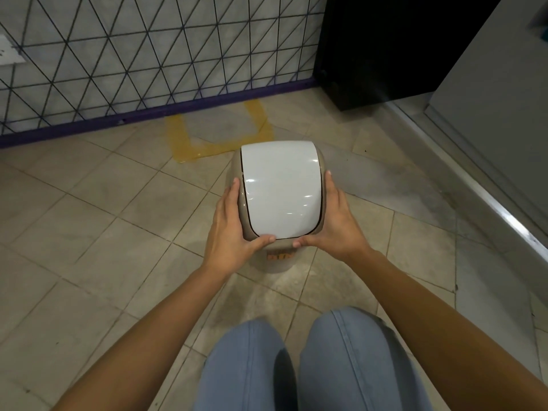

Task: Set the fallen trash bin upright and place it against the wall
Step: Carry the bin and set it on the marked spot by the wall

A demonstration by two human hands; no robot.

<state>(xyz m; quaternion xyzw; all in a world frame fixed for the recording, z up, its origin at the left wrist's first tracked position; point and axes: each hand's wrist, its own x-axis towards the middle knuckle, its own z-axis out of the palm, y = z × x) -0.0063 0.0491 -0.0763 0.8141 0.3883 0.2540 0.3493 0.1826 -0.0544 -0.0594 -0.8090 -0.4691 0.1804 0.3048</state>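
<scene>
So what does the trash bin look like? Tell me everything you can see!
The trash bin is small with a beige, plastic-looking body and a shiny white curved lid that is shut. It stands upright on the tiled floor, seen from above, short of the wall, just before a yellow taped outline. Orange lettering shows low on its front, too blurred to read. The left hand and right hand grip its sides, thumbs on the near rim.
</scene>
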